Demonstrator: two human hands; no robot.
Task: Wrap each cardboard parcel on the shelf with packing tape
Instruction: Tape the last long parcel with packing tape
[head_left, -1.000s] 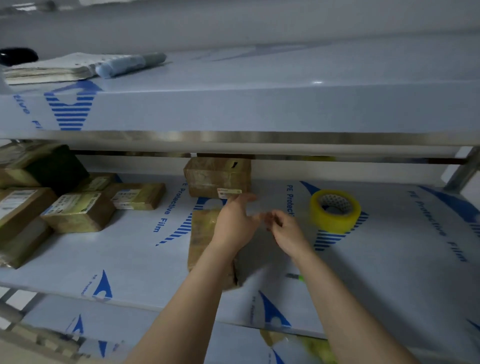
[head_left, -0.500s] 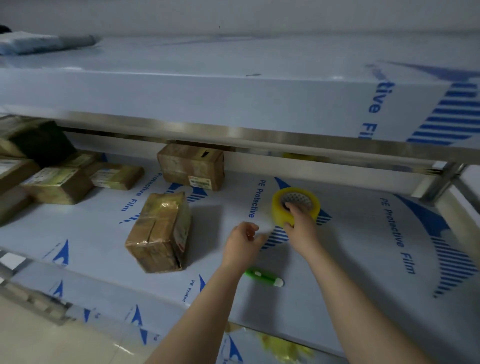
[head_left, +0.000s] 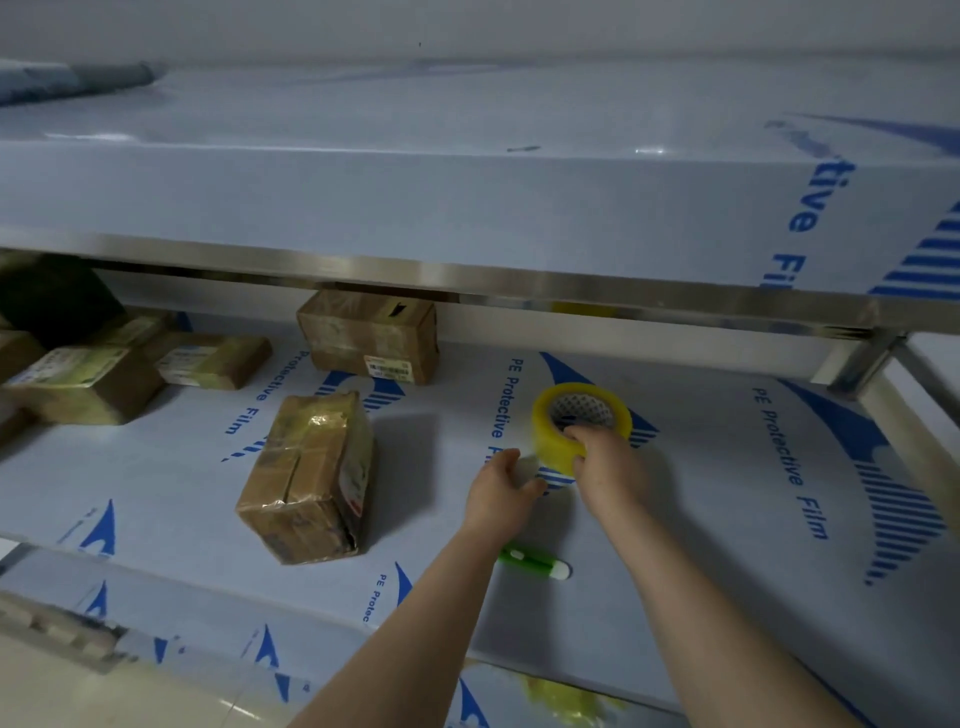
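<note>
Right hand (head_left: 608, 470) grips tape roll (head_left: 550, 441); left hand (head_left: 496, 488) beside its edge, parcel (head_left: 306, 478) apart.

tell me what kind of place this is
Likely a parcel packing or storage room: steel shelf covered in blue-printed protective film, brown cardboard parcels with labels, and a yellow roll of packing tape.
</note>
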